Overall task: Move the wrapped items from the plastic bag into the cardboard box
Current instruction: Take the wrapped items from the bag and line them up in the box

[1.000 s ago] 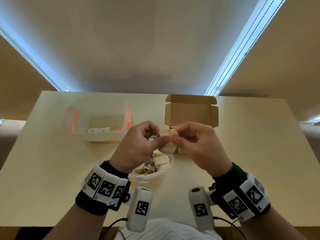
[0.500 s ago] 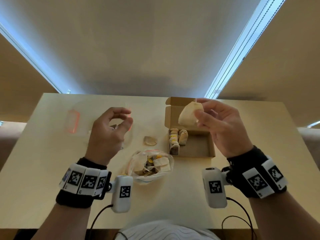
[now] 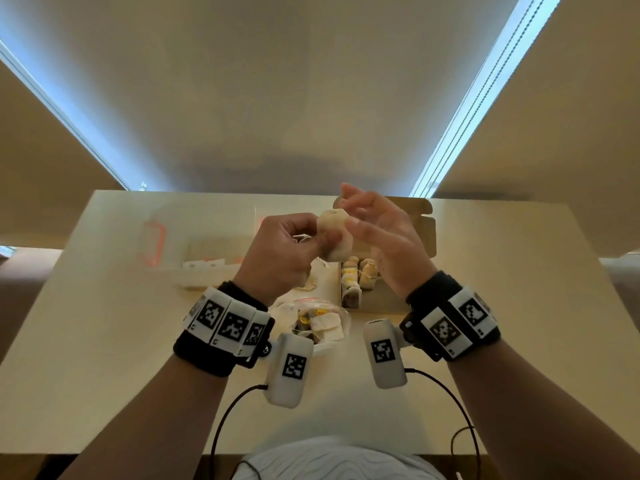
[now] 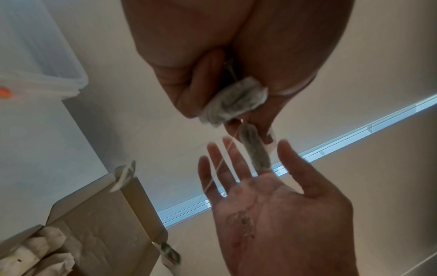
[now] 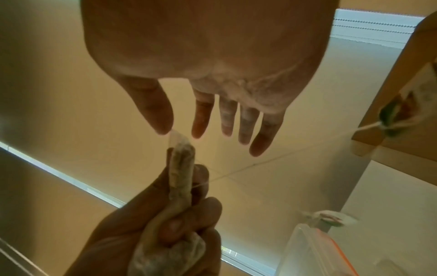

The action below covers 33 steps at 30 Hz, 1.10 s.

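Observation:
My left hand (image 3: 308, 239) pinches a pale wrapped tea bag (image 3: 335, 239) in the air above the near-left corner of the open cardboard box (image 3: 384, 301). In the left wrist view its fingers (image 4: 201, 89) curl round the folded bag (image 4: 236, 101). My right hand (image 3: 360, 216) is open beside the bag, with straight fingers (image 5: 227, 119) and the thumb tip almost at the bag's corner (image 5: 176, 137). Several wrapped items (image 3: 356, 278) lie in the box. The clear plastic bag (image 3: 320, 325) with more items sits on the table between my wrists.
A clear plastic container (image 3: 194, 261) with orange clips stands on the table left of the box. The box's lid (image 3: 424, 233) stands up behind my right hand. A loose tag and string (image 3: 311, 284) lie between container and box. Cables run from both wrist cameras.
The right hand held the tea bag alone above the box and has now opened. The left hand came back from the left and took hold of the bag.

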Each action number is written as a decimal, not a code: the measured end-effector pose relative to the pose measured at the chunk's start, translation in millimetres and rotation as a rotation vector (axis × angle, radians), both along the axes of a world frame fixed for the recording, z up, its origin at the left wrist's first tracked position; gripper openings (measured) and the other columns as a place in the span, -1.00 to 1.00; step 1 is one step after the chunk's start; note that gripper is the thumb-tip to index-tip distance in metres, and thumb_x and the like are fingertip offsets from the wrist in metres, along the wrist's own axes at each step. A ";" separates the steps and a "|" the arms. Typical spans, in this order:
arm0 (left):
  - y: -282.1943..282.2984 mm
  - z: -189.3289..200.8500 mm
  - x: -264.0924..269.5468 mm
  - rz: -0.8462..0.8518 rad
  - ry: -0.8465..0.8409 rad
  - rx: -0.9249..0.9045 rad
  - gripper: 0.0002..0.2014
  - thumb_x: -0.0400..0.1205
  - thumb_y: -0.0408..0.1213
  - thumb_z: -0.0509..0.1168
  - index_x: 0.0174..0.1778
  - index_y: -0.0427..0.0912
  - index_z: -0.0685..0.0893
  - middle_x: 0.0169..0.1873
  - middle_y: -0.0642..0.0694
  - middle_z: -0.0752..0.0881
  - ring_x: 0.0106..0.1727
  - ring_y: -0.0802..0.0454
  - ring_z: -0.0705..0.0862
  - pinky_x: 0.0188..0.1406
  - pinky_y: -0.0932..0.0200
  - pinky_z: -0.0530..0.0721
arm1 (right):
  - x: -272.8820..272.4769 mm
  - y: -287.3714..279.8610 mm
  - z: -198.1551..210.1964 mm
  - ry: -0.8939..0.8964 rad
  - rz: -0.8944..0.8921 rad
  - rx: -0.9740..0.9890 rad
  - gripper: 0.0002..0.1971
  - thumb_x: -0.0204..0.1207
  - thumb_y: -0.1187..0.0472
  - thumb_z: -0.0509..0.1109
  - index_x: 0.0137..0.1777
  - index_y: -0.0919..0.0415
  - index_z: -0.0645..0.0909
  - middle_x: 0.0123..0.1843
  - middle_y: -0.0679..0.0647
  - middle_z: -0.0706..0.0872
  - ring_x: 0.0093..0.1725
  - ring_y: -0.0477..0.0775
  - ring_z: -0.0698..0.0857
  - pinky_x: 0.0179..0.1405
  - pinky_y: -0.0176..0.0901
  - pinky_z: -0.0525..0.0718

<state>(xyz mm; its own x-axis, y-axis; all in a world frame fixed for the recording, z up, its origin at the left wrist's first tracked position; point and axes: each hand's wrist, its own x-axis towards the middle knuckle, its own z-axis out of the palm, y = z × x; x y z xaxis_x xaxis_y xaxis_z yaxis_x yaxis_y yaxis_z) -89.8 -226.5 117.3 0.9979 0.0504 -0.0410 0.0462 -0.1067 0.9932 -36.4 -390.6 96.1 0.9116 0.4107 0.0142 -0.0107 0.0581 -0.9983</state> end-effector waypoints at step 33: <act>-19.4 -40.7 -7.9 0.132 0.074 -0.079 -0.88 0.67 -0.27 0.37 -0.05 -0.22 0.79 -0.41 -0.14 0.76 -0.71 0.06 0.44 -0.71 0.20 0.46 | -17.2 -15.8 15.2 -0.335 -0.087 -0.542 -0.76 0.37 0.14 0.66 0.02 0.00 0.75 -0.16 -0.18 0.82 -0.16 -0.26 0.78 -0.15 -0.43 0.72</act>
